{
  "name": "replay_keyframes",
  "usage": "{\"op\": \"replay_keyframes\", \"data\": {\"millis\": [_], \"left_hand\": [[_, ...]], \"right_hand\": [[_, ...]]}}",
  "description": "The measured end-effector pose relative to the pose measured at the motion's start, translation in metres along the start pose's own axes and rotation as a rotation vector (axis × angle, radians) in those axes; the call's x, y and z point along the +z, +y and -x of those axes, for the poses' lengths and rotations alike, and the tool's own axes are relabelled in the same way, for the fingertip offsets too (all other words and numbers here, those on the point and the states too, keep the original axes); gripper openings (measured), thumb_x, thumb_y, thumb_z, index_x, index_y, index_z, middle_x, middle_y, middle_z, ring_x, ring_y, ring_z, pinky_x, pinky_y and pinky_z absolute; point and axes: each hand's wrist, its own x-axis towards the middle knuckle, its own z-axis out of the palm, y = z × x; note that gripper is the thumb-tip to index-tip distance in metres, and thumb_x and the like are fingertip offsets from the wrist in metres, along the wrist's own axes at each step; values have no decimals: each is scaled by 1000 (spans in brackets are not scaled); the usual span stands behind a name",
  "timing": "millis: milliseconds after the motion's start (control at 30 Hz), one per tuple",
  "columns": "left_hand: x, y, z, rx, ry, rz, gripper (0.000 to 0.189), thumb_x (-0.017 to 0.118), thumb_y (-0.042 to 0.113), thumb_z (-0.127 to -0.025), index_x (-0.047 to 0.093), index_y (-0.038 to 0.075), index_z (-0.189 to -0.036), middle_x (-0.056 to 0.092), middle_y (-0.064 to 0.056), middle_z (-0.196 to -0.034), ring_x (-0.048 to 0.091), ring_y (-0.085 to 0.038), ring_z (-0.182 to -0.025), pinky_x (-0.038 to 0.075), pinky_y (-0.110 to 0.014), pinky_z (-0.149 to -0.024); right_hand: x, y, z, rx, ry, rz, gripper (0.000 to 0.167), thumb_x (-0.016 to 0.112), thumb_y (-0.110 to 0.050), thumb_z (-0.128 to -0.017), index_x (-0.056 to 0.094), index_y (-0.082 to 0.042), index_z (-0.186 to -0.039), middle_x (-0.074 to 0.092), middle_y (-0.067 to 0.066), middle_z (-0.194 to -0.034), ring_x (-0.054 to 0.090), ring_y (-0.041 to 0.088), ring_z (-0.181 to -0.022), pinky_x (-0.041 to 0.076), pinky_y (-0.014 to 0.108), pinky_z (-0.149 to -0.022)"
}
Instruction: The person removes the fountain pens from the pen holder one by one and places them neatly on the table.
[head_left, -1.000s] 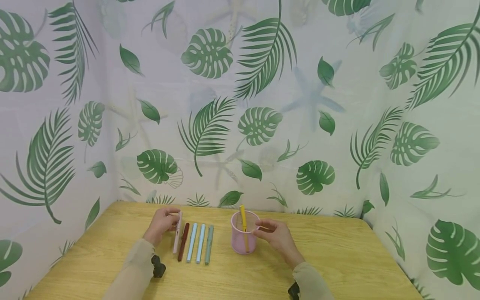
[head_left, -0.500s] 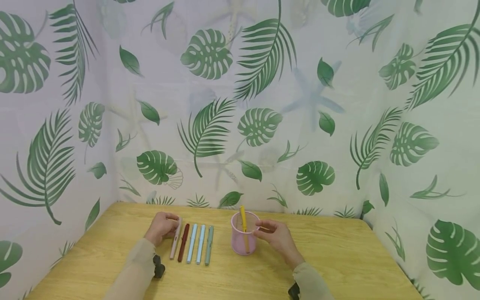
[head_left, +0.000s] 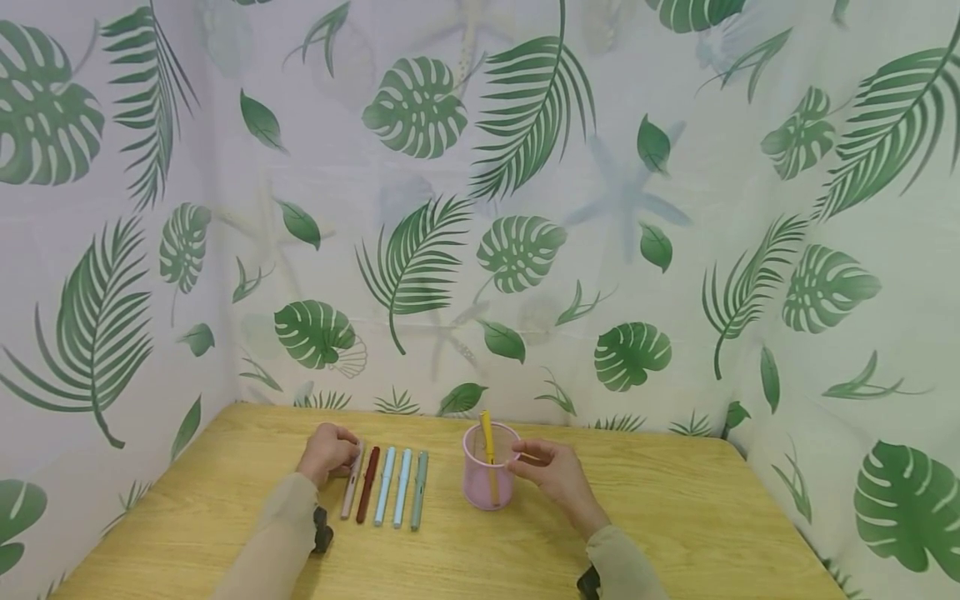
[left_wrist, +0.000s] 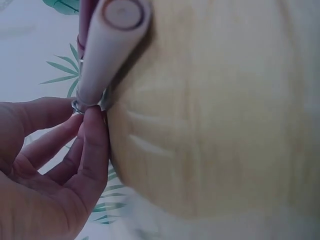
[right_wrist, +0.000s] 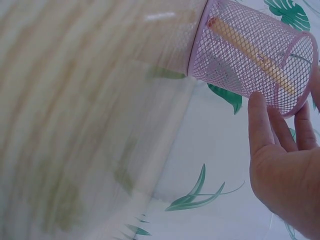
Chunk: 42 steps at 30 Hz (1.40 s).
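At the left end of a row of pens, my left hand (head_left: 327,452) pinches the far end of a pale pink pen (head_left: 349,493). The left wrist view shows thumb and fingertips at the clip of this pen (left_wrist: 107,55). Right beside it lies a dark red pen (head_left: 367,485), followed by two light blue pens (head_left: 385,487) and a grey-green pen (head_left: 419,492). My right hand (head_left: 557,479) holds the rim and side of a pink mesh pen holder (head_left: 474,490), thumb and fingers against the mesh. A yellow pen (head_left: 487,437) leans inside the upright holder.
The wooden table (head_left: 675,517) carries the pens on the left and the holder near its middle. Behind it and at both sides hangs a white curtain (head_left: 525,183) printed with green leaves. Each wrist bears a small black camera (head_left: 322,531).
My left hand has lowered the pale pink pen from a raised position and brought it into line left of the dark red pen. The right hand and the holder have stayed still.
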Motion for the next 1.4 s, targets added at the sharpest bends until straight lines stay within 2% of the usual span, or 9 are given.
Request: {"op": "replay_keyframes", "data": {"millis": [200, 400, 567, 867, 1233, 1400], "left_hand": [[0, 1, 1, 4, 9, -72, 27, 56, -4, -88, 64, -12, -112, 62, -16, -91, 56, -16, -68, 53, -26, -55], [-2, 1, 0, -3, 13, -88, 25, 56, -2, -90, 65, -11, -112, 64, -18, -96, 56, -18, -71, 51, -25, -54], [-4, -2, -1, -4, 16, -95, 24, 56, -2, -91, 65, -11, -111, 64, -18, -93, 56, -18, -71, 51, -26, -54], [-5, -5, -1, -29, 11, -44, 25, 56, -4, -91, 63, -12, -113, 63, -17, -92, 57, -16, -70, 53, -25, -55], [-4, -6, -3, -46, 2, -22, 26, 57, -3, -92, 62, -12, -116, 63, -14, -88, 57, -14, -69, 53, -23, -53], [-5, -4, 0, -40, -11, 20, 28, 57, -1, -93, 60, -13, -117, 63, -14, -88, 56, -15, -70, 51, -24, -54]], "right_hand": [[0, 0, 0, 1, 0, 2, 26, 79, -12, -83, 73, -3, -106, 69, 17, -117, 66, 31, -110, 55, 41, -92], [0, -1, 1, 3, -1, 6, 30, 79, -13, -82, 72, -2, -109, 70, 13, -116, 66, 32, -111, 55, 42, -93], [0, -3, 3, -1, 0, 4, 30, 80, -14, -82, 72, -3, -108, 70, 14, -118, 65, 33, -112, 55, 43, -93], [1, -1, 1, 15, 1, -25, 27, 80, -11, -81, 73, -4, -106, 69, 14, -120, 64, 32, -115, 55, 40, -93], [1, 0, 1, -10, 3, -25, 26, 80, -11, -81, 73, -3, -106, 70, 14, -118, 65, 32, -114, 55, 41, -93], [1, 0, 1, -10, 8, -20, 26, 80, -10, -81, 73, -3, -105, 70, 14, -117, 65, 32, -112, 55, 40, -92]]}}
